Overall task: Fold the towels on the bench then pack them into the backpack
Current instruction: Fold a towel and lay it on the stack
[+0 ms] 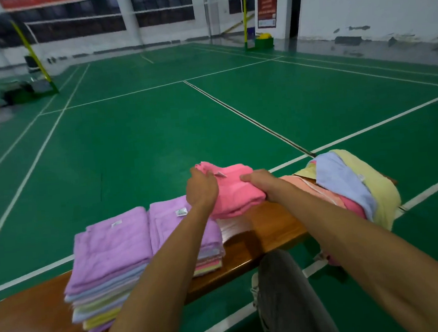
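A pink towel (237, 190), partly folded, is held just above the wooden bench (270, 230). My left hand (201, 187) grips its far left corner near the label. My right hand (256, 177) grips its right edge. Left of it stand two stacks of folded towels, each with a purple towel on top: the near stack (107, 263) and the second stack (175, 221). At the bench's right end lies a heap of unfolded towels (350, 187) in blue, yellow, orange and pink. No backpack is in view.
The bench stands on a green badminton court floor (132, 146) with white lines. My leg in grey trousers (288, 291) is in front of the bench. Net posts (33, 57) and equipment stand far back.
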